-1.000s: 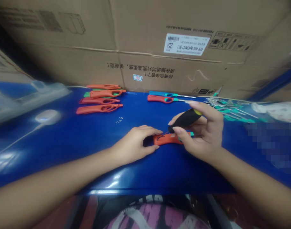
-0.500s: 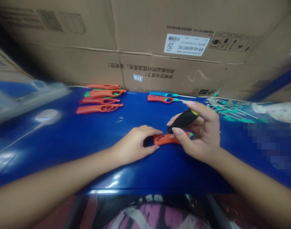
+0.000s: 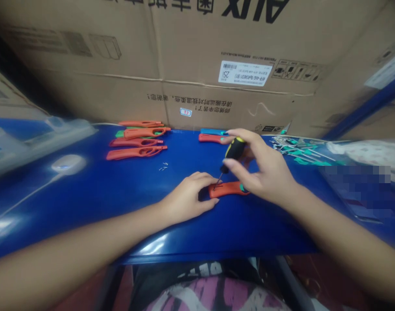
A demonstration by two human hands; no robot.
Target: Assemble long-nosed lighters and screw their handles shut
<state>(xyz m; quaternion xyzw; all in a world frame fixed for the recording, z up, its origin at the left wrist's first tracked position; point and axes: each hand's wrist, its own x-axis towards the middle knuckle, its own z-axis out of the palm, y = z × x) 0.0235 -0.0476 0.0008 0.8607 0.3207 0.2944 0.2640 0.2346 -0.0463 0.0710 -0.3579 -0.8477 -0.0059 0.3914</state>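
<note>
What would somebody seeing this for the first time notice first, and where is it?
Probably the black-and-yellow screwdriver near the centre, held in the person's right grip and slanting down to an orange handle on the glossy blue tabletop. Behind it all, the big cardboard box with upside-down printing fills the top. A bright cluster of handles lies at the back left.
</note>
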